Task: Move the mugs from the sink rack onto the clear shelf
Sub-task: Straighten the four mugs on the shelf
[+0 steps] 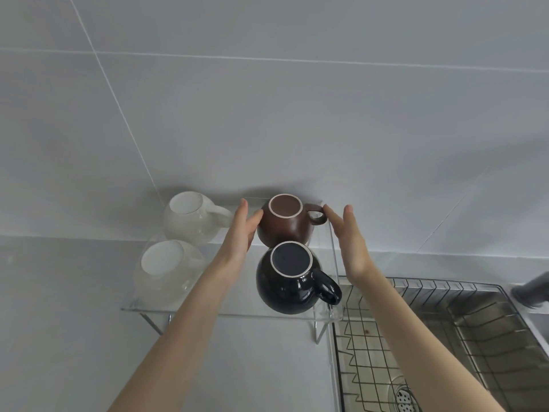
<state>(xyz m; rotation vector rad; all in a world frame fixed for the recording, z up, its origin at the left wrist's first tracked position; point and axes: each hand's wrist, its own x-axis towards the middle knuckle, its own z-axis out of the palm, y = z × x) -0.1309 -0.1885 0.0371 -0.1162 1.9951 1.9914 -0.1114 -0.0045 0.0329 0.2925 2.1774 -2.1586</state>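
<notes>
Several round mugs stand upside down on the clear shelf (225,312). A brown mug (285,230) is at the back right, with its handle pointing right. In front of it sits a black mug (289,289). Two white mugs stand to the left, one at the back (190,221) and one at the front (166,269). My left hand (242,230) touches the brown mug's left side with flat fingers. My right hand (349,239) is open, its fingertips at the brown mug's handle. Neither hand grips anything.
The wire sink rack (416,337) lies over the steel sink (487,322) at the lower right; no mugs show in it. A drain (404,398) shows below. A grey tiled wall (267,114) rises behind the shelf. A blurred dark object (531,289) is at the right edge.
</notes>
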